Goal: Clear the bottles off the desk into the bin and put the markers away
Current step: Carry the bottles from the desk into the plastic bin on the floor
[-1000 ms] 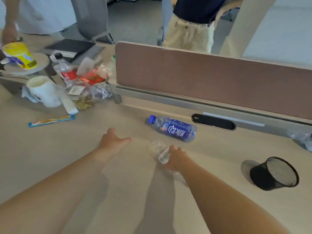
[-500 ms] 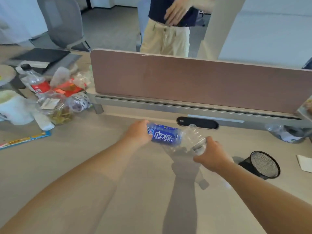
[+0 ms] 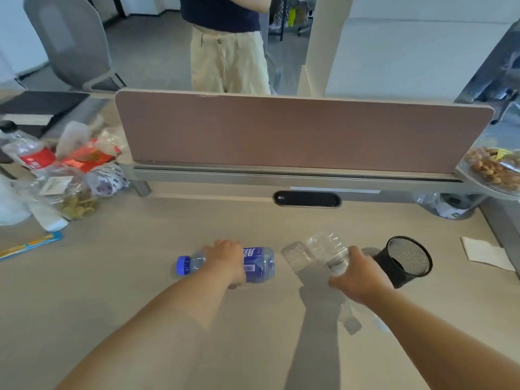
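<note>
The worktop (image 3: 118,277) fills the lower frame. At lower middle, the left hand (image 3: 225,260) wraps its grip around the blue-label bottle (image 3: 257,265) lying sideways. The right hand (image 3: 358,277) holds the clear bottle (image 3: 329,249) beside the black mesh cup (image 3: 405,260). Hold both tight and lift together. No bin shows.

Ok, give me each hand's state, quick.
Left hand: closed on the blue-label bottle.
Right hand: closed on the clear bottle.
</note>
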